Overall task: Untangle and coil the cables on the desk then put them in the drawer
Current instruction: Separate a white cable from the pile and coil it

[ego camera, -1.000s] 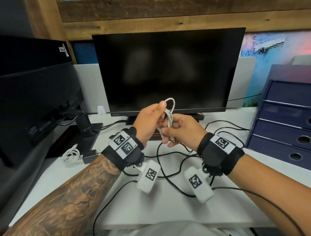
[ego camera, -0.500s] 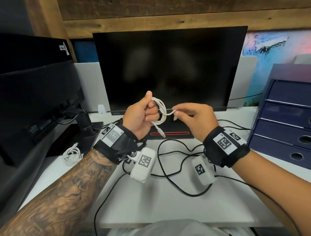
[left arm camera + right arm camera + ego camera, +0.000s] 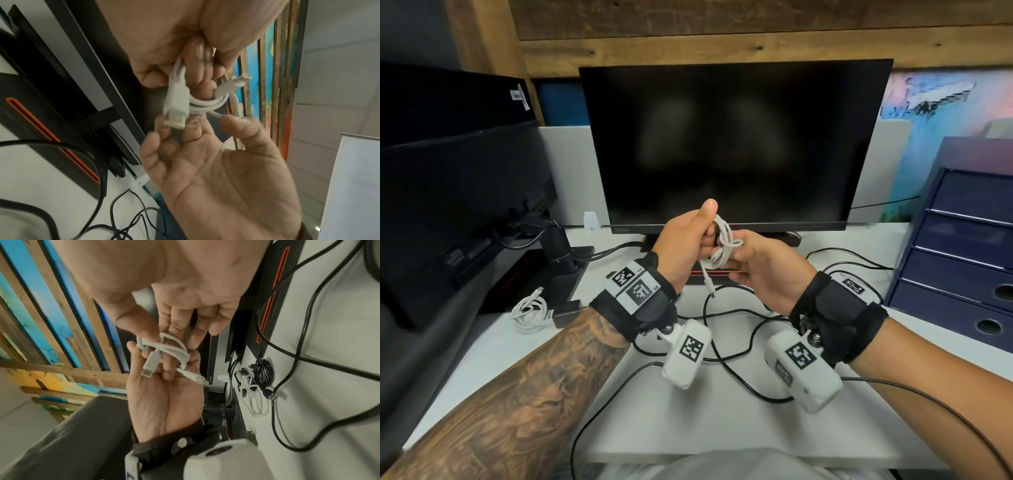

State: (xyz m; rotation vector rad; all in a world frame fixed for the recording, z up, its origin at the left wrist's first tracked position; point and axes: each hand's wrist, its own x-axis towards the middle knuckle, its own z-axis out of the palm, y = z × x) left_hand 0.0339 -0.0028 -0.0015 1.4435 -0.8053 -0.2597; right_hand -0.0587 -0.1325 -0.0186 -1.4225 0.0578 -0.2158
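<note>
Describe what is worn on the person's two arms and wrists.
Both forearms are bare, with no sleeves. The left forearm carries dense tattoos. Each wrist wears a black strap, the left wrist strap and the right wrist strap, with white square-patterned marker tags. A white camera pod with its own black-and-white marker hangs under each wrist. Neither hand wears a glove.

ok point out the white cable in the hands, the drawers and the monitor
white cable [image 3: 724,246], head view, on its loops
drawers [image 3: 962,274], head view, a drawer front
monitor [image 3: 732,144], head view, mid screen
</note>
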